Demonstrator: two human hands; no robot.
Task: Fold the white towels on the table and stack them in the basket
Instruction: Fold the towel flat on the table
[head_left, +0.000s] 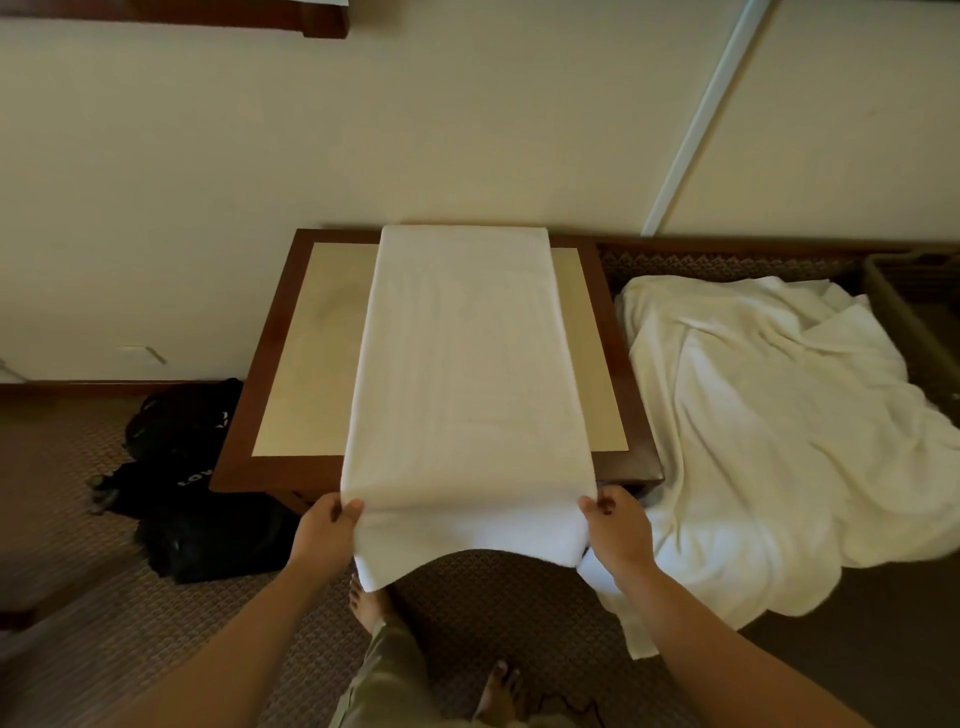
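While the hands, left (326, 530) and right (617, 525), are pinching the half-folded towel's (462, 364) near corners, unfolded towels (769, 426) are waiting right of them; basket (893, 306) apparently unfilled.

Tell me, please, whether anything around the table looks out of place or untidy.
Yes. A crumpled heap of white towels lies on the floor right of the table, not on it. Dark bags are slumped on the carpet to its left. The towel that both hands pinch lies straight, its near end overhanging.
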